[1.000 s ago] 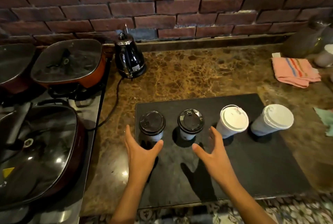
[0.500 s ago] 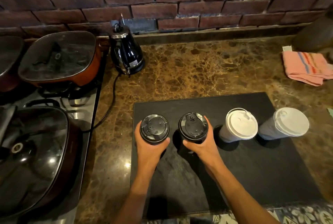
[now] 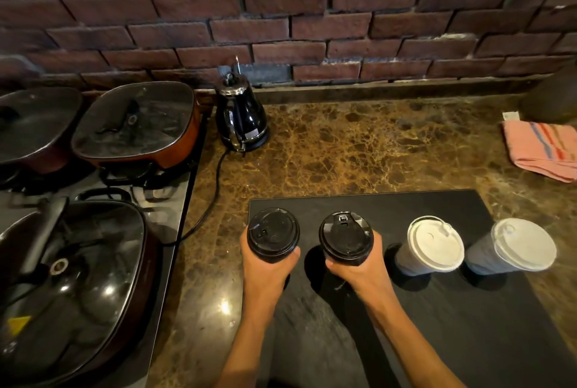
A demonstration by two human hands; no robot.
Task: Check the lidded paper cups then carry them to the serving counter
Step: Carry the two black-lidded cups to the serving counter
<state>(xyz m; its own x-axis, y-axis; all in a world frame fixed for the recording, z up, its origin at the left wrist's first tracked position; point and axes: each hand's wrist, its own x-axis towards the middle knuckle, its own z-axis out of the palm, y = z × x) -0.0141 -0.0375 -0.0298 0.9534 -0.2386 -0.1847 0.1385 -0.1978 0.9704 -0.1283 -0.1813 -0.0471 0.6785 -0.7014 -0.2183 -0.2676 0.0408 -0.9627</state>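
Currently: two black-lidded cups in hand, two white-lidded cups waiting on the dark mat [image 3: 390, 206].
Left hand [image 3: 268, 272]: grip wrapped around the left black-lidded cup [image 3: 273, 234], at 9 o'clock on the mat; fingers curled on its wall just under the lid.
Right hand [image 3: 359, 272]: grip wrapped around the right black-lidded cup [image 3: 346, 239], at 3 o'clock of the first; thumb and fingers pressed to the cup wall.
White cups: near white-lidded cup [image 3: 435, 244] and far white-lidded cup [image 3: 524, 244] stand untouched at 3 o'clock of the held pair, apart from each other.
Contact with mat: cannot tell whether the held cups are lifted or resting; bases hidden by the hands.
Handling, judged: paper walls thin, will dent if squeezed; lids press-fit and may pop; contents unknown, likely sloshy. Hold mid-wall below the lid rim, keep upright.
Versus a second ago: both hands were spread and short of the cups; half a second ago they had closed on them; now the same clasp, lids nearer the camera.
Bench [image 3: 359, 150]: kettle [image 3: 242, 119] at 11 o'clock, pink cloth [image 3: 540, 150] at 2 o'clock.
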